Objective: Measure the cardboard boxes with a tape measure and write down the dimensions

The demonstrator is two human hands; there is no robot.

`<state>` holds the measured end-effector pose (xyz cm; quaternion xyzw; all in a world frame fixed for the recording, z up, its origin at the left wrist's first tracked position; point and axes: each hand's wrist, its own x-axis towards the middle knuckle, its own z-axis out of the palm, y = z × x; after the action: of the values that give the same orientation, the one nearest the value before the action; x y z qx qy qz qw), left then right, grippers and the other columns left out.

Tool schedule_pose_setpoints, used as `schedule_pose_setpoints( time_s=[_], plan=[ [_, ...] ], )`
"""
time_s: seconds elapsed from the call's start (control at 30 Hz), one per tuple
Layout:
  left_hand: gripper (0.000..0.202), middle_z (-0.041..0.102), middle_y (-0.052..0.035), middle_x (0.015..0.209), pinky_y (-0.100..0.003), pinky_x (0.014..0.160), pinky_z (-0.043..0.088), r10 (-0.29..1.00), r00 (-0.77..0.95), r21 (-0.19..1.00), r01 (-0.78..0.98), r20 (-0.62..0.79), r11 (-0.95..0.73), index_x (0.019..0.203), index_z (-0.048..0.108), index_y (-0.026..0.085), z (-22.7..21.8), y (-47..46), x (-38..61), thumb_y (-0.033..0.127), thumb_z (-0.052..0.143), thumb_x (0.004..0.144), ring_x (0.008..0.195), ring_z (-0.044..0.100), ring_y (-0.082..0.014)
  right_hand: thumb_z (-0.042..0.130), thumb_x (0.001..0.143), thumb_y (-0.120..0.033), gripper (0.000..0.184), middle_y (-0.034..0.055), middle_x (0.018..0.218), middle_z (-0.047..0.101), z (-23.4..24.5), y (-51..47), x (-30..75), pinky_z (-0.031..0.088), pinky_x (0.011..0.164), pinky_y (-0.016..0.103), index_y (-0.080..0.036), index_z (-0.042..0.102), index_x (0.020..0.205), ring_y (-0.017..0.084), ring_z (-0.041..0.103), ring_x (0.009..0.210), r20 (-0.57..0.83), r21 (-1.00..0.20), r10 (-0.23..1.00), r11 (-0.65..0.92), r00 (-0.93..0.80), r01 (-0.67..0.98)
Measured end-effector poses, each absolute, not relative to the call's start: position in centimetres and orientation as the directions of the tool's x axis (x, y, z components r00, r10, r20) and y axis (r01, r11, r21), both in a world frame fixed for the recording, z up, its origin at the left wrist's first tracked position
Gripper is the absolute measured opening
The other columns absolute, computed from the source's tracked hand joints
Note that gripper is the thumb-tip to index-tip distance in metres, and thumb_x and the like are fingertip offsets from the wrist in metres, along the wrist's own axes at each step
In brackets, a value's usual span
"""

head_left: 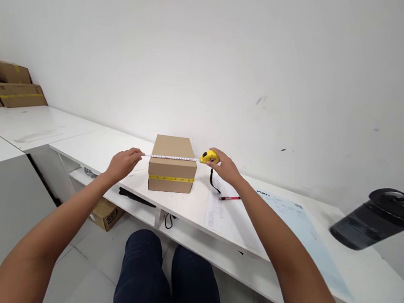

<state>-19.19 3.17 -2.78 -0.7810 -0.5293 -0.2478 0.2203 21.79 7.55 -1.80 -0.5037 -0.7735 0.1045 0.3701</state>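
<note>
A small cardboard box (172, 163) with a yellow tape band stands on the white desk (237, 224). A white measuring tape blade (170, 157) is stretched across the box's top front edge. My left hand (124, 162) pinches the blade's free end at the box's left corner. My right hand (224, 166) is closed on the yellow tape measure case (208, 157) just right of the box, its black strap hanging down onto the desk.
A red pen (229, 198) lies on a printed sheet (290, 216) right of the box. A dark plastic object (381, 218) sits at the far right. Stacked cardboard boxes (9, 84) stand at the far left; another box (106, 213) lies under the desk. My knees are below.
</note>
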Motion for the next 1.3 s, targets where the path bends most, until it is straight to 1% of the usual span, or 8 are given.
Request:
schedule_pose_setpoints(
  time_s=[0.17, 0.3, 0.63, 0.83, 1.03, 1.1, 1.2, 1.3],
  plan=[
    [0.045, 0.064, -0.0053, 0.136, -0.029, 0.074, 0.055, 0.766, 0.321, -0.051, 0.934, 0.557, -0.355, 0.133, 0.063, 0.025, -2.4, 2.6, -18.6, 0.024, 0.034, 0.099, 0.107, 0.07, -0.0192, 0.06, 0.089, -0.036, 0.051, 0.0068, 0.132, 0.065, -1.4, 7.8, 20.6, 0.051, 0.092, 0.042, -0.031, 0.052, 0.139, 0.028, 0.063, 0.11, 0.459, -0.513, 0.851, 0.489, -0.256, 0.705],
    [0.053, 0.061, -0.0033, 0.142, -0.029, 0.079, 0.056, 0.794, 0.35, -0.067, 0.928, 0.497, -0.366, 0.139, 0.059, 0.027, -2.0, 2.2, -17.5, 0.015, 0.034, 0.094, 0.115, 0.067, -0.0195, 0.059, 0.089, -0.034, 0.048, 0.0078, 0.132, 0.064, -1.2, 8.0, 20.0, 0.052, 0.09, 0.042, -0.03, 0.052, 0.136, 0.028, 0.063, 0.109, 0.45, -0.502, 0.851, 0.492, -0.271, 0.712],
    [0.054, 0.056, -0.0029, 0.146, -0.031, 0.079, 0.056, 0.825, 0.365, -0.151, 0.931, 0.431, -0.333, 0.141, 0.058, 0.026, -1.3, 2.2, -15.7, 0.014, 0.036, 0.093, 0.112, 0.068, -0.0215, 0.059, 0.089, -0.032, 0.041, 0.0082, 0.129, 0.063, -0.6, 7.7, 19.8, 0.051, 0.083, 0.04, -0.03, 0.053, 0.13, 0.027, 0.064, 0.103, 0.398, -0.491, 0.879, 0.447, -0.265, 0.748],
    [0.053, 0.059, -0.0107, 0.141, -0.036, 0.08, 0.053, 0.816, 0.413, -0.278, 0.906, 0.405, -0.32, 0.141, 0.056, 0.023, -1.1, 1.9, -15.3, 0.009, 0.037, 0.093, 0.107, 0.068, -0.0245, 0.058, 0.088, -0.032, 0.036, 0.0067, 0.124, 0.065, -0.2, 7.1, 19.5, 0.049, 0.076, 0.036, -0.027, 0.051, 0.123, 0.025, 0.064, 0.097, 0.369, -0.509, 0.901, 0.401, -0.228, 0.762],
    [0.044, 0.067, -0.0197, 0.117, -0.047, 0.091, 0.05, 0.773, 0.49, -0.396, 0.855, 0.403, -0.336, 0.12, 0.068, 0.015, -0.4, 1.0, -14.3, 0.001, 0.038, 0.091, 0.102, 0.066, -0.0297, 0.059, 0.086, -0.034, 0.035, 0.006, 0.122, 0.066, 0.6, 5.8, 19.3, 0.046, 0.075, 0.037, -0.028, 0.052, 0.119, 0.026, 0.063, 0.096, 0.39, -0.517, 0.902, 0.383, -0.188, 0.766],
    [0.042, 0.069, -0.0183, 0.111, -0.05, 0.098, 0.048, 0.75, 0.521, -0.421, 0.836, 0.407, -0.352, 0.113, 0.07, 0.016, 0.4, 0.5, -14.5, 0.002, 0.035, 0.093, 0.101, 0.066, -0.0288, 0.059, 0.085, -0.034, 0.035, 0.0054, 0.124, 0.066, 0.9, 4.7, 19.5, 0.046, 0.076, 0.036, -0.028, 0.052, 0.119, 0.027, 0.063, 0.098, 0.419, -0.512, 0.888, 0.403, -0.189, 0.759],
    [0.042, 0.071, -0.0148, 0.115, -0.053, 0.108, 0.045, 0.712, 0.554, -0.442, 0.818, 0.431, -0.369, 0.115, 0.07, 0.019, 1.8, -1.1, -14.9, 0.007, 0.033, 0.098, 0.102, 0.067, -0.0257, 0.061, 0.086, -0.036, 0.035, 0.0052, 0.122, 0.067, 1.0, 2.1, 20.1, 0.046, 0.077, 0.036, -0.029, 0.054, 0.119, 0.027, 0.063, 0.099, 0.475, -0.507, 0.856, 0.455, -0.203, 0.732],
    [0.037, 0.073, -0.0068, 0.117, -0.049, 0.108, 0.047, 0.532, 0.675, -0.52, 0.736, 0.511, -0.435, 0.121, 0.067, 0.026, 2.5, -4.3, -14.1, 0.012, 0.039, 0.1, 0.101, 0.068, -0.0201, 0.065, 0.086, -0.04, 0.036, 0.0052, 0.115, 0.07, 0.4, -1.6, 20.7, 0.047, 0.076, 0.038, -0.028, 0.055, 0.119, 0.027, 0.064, 0.094, 0.486, -0.556, 0.84, 0.511, -0.242, 0.656]
  ],
)
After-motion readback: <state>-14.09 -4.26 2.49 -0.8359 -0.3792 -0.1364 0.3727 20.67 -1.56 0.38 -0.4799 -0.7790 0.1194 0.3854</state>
